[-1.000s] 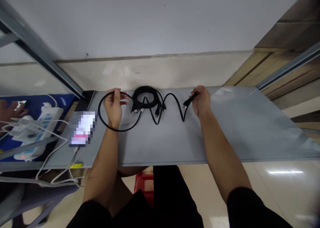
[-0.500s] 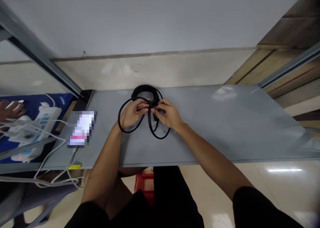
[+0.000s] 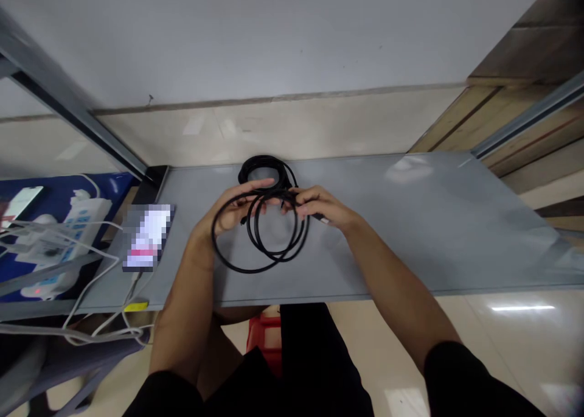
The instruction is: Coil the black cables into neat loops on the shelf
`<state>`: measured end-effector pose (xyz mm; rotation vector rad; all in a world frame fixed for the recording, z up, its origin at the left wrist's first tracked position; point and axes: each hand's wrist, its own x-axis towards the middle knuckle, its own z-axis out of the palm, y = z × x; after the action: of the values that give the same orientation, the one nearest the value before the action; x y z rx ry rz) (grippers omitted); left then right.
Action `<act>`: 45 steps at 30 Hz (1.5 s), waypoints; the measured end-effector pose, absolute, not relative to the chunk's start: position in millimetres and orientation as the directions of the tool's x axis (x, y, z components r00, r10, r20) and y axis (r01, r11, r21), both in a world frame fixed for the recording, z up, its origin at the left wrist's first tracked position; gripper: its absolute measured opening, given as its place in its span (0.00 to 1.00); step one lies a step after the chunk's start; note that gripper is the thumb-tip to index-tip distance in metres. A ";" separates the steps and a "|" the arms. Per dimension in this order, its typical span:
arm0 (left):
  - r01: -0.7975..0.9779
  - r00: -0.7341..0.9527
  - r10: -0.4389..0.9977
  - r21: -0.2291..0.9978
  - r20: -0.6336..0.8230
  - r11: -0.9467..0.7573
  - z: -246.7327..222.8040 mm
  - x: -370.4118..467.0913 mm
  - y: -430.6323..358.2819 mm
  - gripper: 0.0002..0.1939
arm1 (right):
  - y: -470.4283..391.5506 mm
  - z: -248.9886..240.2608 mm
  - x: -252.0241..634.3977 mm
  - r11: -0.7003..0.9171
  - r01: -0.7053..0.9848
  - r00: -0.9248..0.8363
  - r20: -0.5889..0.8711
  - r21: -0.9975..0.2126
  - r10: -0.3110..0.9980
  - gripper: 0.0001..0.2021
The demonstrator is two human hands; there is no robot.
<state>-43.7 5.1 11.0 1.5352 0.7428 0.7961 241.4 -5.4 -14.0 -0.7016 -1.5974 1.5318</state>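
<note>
A thin black cable (image 3: 255,271) hangs in several loose loops between my two hands, low over the grey table. My left hand (image 3: 230,213) supports the loops from the left, its index finger stretched out and the others bent around the cable. On the right side, the fingers of my right hand (image 3: 326,207) pinch the cable, and a dark end piece with a pale tip pokes out beneath them. Just behind my hands a thicker black coil (image 3: 260,161) rests on the table, with a strand running from it towards my right hand.
The narrow grey table (image 3: 410,234) backs onto a wall. A lit phone (image 3: 148,237) lies left, wired to white cables. A white power strip (image 3: 93,213) and another phone (image 3: 24,203) lie on a blue surface. A metal post (image 3: 109,134) rises at the left.
My hands have moved apart, and the small crossed loops between them have become wider, overlapping rings. Another person's hand at the far left has gone from view, leaving a phone visible there.
</note>
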 end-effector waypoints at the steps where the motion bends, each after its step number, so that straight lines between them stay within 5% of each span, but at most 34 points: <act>1: 0.007 0.501 0.859 0.992 0.106 -0.126 10.8 -47.8 7.8 0.36 | -4.7 -11.4 248.4 0.082 -0.191 -0.488 0.167 -0.978 0.857 0.16; 6: 0.004 0.172 0.952 0.966 0.255 -0.259 2.9 -53.7 21.5 0.29 | -1.0 -5.6 275.0 0.108 -0.348 -0.210 0.190 -0.931 0.959 0.25; 11: 0.380 0.054 0.928 0.852 0.369 -0.361 -13.1 -18.2 15.4 0.24 | 1.1 -20.0 240.3 0.136 -0.140 -0.191 0.161 -0.981 0.968 0.27; 15: 0.532 0.016 0.945 0.797 0.327 -0.285 -18.6 -5.3 12.2 0.12 | 2.9 -28.9 218.7 0.191 -0.063 -0.087 0.196 -0.980 0.977 0.26; 22: 0.379 0.036 0.988 0.913 0.149 -0.151 -8.8 -13.7 17.1 0.05 | 4.3 -16.2 249.7 0.200 -0.370 -0.055 0.236 -0.907 0.970 0.25; 27: 0.075 0.084 0.992 0.992 0.091 -0.098 -9.5 2.0 12.0 0.07 | 2.4 -25.2 221.6 0.041 -0.488 -0.118 0.112 -0.872 0.987 0.17; 31: 0.050 0.179 0.984 0.999 -0.013 0.004 -11.3 4.0 7.2 0.08 | -2.3 -27.2 205.4 0.016 -0.416 -0.078 0.053 -0.909 0.996 0.24; 36: -0.089 0.425 0.903 0.990 -0.063 0.111 -3.9 -10.3 5.2 0.24 | -1.5 -15.1 218.1 -0.021 -0.398 -0.052 0.000 -0.917 0.999 0.23; 41: 0.070 0.460 0.879 0.992 -0.125 0.104 -3.0 -19.9 7.1 0.29 | 1.2 -17.0 223.0 -0.093 -0.369 -0.124 -0.050 -0.925 0.991 0.19; 45: 0.122 0.403 0.903 0.987 -0.146 0.105 -12.0 -13.0 6.8 0.32 | 0.7 -26.6 215.8 -0.016 -0.259 -0.064 0.000 -0.966 0.998 0.24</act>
<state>-13.0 6.8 -12.0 1.3547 1.0172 0.7546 215.8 0.7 -26.6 -0.9881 -1.0533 1.3739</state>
